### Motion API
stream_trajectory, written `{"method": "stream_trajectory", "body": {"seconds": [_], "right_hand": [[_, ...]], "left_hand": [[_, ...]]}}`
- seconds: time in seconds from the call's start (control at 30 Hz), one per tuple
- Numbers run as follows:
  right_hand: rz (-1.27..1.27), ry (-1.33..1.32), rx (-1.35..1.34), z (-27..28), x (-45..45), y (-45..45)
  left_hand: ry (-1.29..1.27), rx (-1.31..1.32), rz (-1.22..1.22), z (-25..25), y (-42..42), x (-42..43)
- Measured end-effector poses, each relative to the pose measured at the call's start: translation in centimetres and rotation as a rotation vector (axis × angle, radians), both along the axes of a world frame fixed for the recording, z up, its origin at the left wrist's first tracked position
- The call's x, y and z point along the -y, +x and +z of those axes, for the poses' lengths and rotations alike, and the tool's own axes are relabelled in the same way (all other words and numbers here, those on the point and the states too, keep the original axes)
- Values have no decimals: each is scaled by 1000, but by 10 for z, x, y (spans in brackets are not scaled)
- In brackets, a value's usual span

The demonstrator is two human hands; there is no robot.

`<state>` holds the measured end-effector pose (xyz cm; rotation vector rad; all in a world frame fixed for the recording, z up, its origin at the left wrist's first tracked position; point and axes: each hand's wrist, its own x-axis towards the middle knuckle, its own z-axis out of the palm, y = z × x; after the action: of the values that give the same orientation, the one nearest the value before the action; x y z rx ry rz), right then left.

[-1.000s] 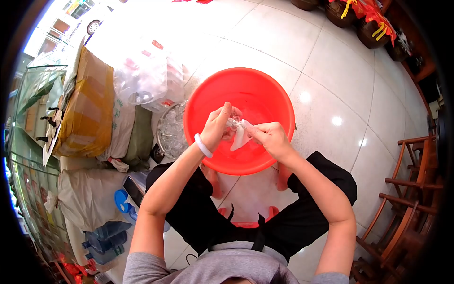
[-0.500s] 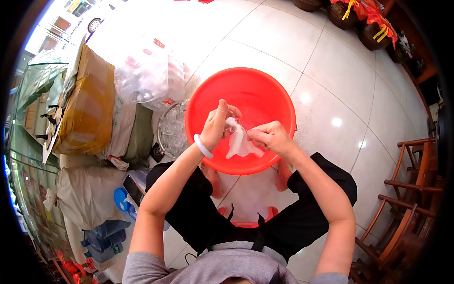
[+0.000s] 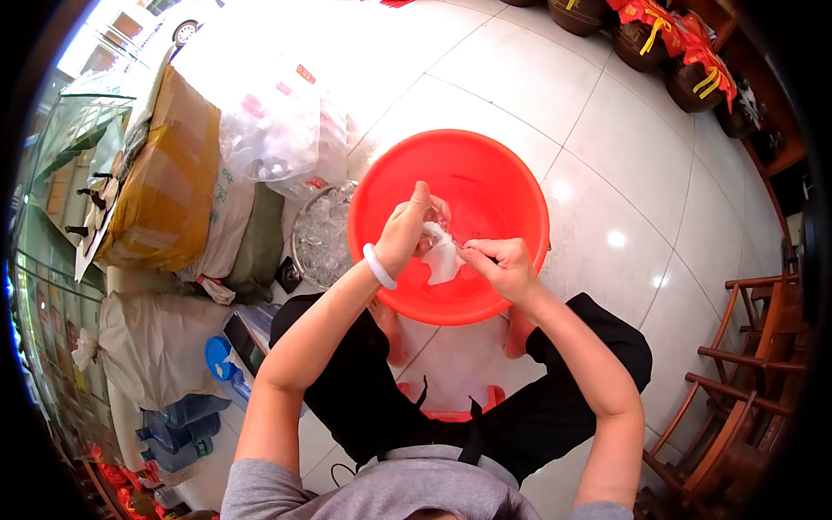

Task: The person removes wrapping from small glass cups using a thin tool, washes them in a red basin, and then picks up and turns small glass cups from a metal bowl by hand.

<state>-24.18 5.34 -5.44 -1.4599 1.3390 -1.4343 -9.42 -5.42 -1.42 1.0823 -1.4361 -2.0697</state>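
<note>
Over the red basin (image 3: 449,165), my left hand (image 3: 407,227) is wrapped round a small clear glass piece (image 3: 438,214), which its fingers partly hide. A white cloth (image 3: 443,262) hangs down from the glass. My right hand (image 3: 504,265), just to the right, pinches a thin dark stick (image 3: 475,252) whose tip meets the cloth. A white bracelet (image 3: 379,266) circles my left wrist. Left of the basin stands a round metal tray (image 3: 300,253) filled with several clear glass pieces (image 3: 328,232).
A taped cardboard box (image 3: 169,173), a clear plastic bag (image 3: 270,139) and a pale sack (image 3: 156,351) lie at the left. A phone (image 3: 245,343) rests beside a blue lid (image 3: 220,358). Wooden chairs (image 3: 745,373) stand at the right, dark jars (image 3: 640,45) at the upper right.
The white cloth hung out wider half a second ago and is now more gathered below the glass. The whole view has shifted slightly. Both hands stay over the basin, still gripping.
</note>
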Motion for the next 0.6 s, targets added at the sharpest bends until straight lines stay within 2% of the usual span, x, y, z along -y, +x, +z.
{"method": "stream_trajectory", "body": {"seconds": [0.03,0.1,0.13,0.2,0.23,0.3,0.33,0.4,0.43,0.5,0.6], "right_hand": [[4,3,-3,5,1,-6],[54,-133,-802,20,2,-21],[51,-133,-801,20,2,-22],[22,-49,-618,19,-1,-19],[13,-53,-616,16,-1,-15],[-10,158,10,7,-2,-7],[-5,158,2,13,-4,-7],[-141,59,-449,30,-8,-10],[-142,60,-450,38,-10,-13],[-128,59,-765,50,-14,-24],[-92,60,-799,54,-13,-26]], "left_hand": [[3,-3,4,-6,1,1],[143,106,-77,-22,2,2],[141,107,-80,-20,3,3],[401,-49,-175,-10,7,6],[396,-45,-182,-4,6,7],[304,-73,-176,4,6,8],[303,-81,-172,4,6,8],[308,-48,-93,1,6,8],[309,-48,-94,-1,7,10],[299,-53,-67,-5,11,14],[312,-40,-23,-1,8,12]]}}
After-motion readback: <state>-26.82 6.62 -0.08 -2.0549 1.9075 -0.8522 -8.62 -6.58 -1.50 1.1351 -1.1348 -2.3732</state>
